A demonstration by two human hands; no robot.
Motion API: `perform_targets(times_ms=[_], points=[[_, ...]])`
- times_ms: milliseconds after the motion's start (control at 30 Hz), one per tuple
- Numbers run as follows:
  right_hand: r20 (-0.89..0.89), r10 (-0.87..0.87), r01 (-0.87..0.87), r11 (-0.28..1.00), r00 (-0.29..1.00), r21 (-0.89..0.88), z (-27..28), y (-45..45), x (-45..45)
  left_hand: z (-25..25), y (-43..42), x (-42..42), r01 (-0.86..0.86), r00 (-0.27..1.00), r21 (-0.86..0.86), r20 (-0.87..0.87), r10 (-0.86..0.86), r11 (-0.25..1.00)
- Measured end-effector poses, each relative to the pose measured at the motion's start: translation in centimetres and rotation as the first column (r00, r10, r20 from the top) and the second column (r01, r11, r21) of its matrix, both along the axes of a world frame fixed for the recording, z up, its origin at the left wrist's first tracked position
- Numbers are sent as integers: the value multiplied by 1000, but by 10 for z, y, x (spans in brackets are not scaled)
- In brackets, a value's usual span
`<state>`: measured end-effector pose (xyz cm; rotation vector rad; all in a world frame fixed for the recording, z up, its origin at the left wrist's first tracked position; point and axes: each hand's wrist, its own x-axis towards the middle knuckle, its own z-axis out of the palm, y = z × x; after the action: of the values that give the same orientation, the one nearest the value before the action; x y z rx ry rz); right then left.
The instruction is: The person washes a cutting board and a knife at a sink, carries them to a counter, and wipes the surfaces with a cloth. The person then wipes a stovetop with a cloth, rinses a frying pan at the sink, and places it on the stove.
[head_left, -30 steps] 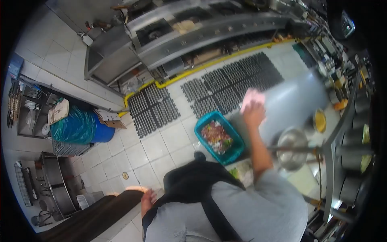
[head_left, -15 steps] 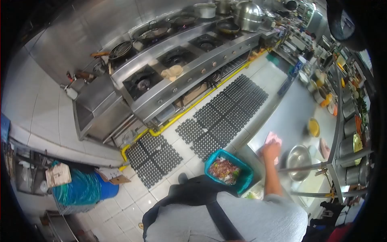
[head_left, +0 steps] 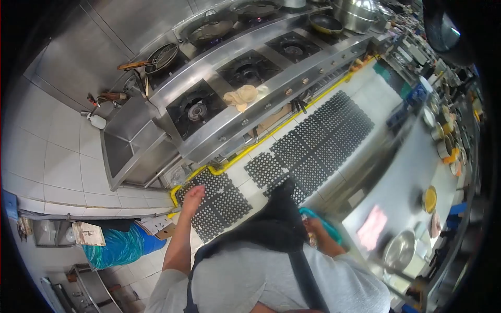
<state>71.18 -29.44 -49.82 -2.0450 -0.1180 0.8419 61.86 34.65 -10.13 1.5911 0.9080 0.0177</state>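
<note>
My left hand (head_left: 193, 199) is raised over the black floor mat, its fingers curled together; whether anything is inside them is too small to tell. Low beside my apron, my right hand (head_left: 313, 226) is at the teal tub (head_left: 332, 232), which my body partly hides. The fingers of that hand are not clear. A pink cloth (head_left: 372, 227) lies on the steel counter (head_left: 389, 193), apart from both hands. To its right are a steel bowl (head_left: 400, 250) and a small bowl of yellow food (head_left: 429, 199).
A stove (head_left: 209, 136) with burners, pans and a beige cloth (head_left: 241, 97) runs along the far side. A yellow pipe (head_left: 245, 150) follows its base. At the lower left stands a blue bin (head_left: 151, 243) with a teal bag. Perforated mats (head_left: 318, 141) cover the floor.
My right hand has let go of the pink cloth and moved left and down to the tub. My left hand has come into view, raised. The view has shifted, and my body now covers most of the tub.
</note>
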Motion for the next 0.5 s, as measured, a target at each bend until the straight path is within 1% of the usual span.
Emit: perform_targets(times_ms=[33, 67, 100, 133, 167, 200, 233, 267, 300, 333, 367, 400, 433, 467, 500], points=[[53, -163, 157, 983, 985, 99, -9, 2, -2, -27, 0, -1, 83, 996, -25, -13, -83, 996], [81, -329, 307, 929, 941, 206, -15, 5, 1, -53, 0, -4, 166, 985, -49, -27, -168, 985], [30, -233, 231, 971, 972, 68, -8, 0, 28, -80, -3, -11, 198, 964, -88, -163, -210, 976], [-30, -123, 120, 990, 992, -67, 12, -1, 55, -114, -6, -28, 181, 903, -173, -361, -234, 968], [-100, -5, -14, 983, 995, -183, 66, 6, 85, -140, -13, -44, 96, 775, -304, -575, -263, 948], [118, 115, -84, 967, 986, -240, 94, 5, 113, -154, -21, -55, -7, 642, -409, -701, -309, 913], [327, 244, -141, 941, 913, -308, 115, 9, 144, -149, -21, -56, -31, 639, -400, -712, -290, 916], [-4, -97, 94, 978, 995, -184, 131, 14, 186, -145, -25, -56, 91, 707, -409, -615, -348, 908], [-358, -389, 351, 921, 849, -168, 143, 14, 223, -142, -34, -57, 211, 758, -405, -507, -410, 890], [-82, -153, 124, 949, 985, -290, 136, 1, 255, -133, -31, -32, 94, 858, -515, -392, -332, 852], [156, 154, -68, 889, 976, -454, 125, -11, 282, -120, -19, 13, 501, 650, -248, -524, -550, 829], [-56, -267, 256, 954, 962, -156, 163, -7, 301, -91, -21, 70, 609, 522, -200, -627, -578, 767], [-358, -570, 624, 780, 740, 50, 211, -1, 325, -62, -31, 118, 588, 728, -69, -390, -564, 806], [-349, -583, 633, 774, 733, 37, 233, 0, 347, -92, -13, 153, 685, 691, 379, -71, -719, 622], [-340, -630, 666, 746, 698, -15, 251, -5, 368, -116, 1, 205, 698, 714, 220, -281, -641, 682]])
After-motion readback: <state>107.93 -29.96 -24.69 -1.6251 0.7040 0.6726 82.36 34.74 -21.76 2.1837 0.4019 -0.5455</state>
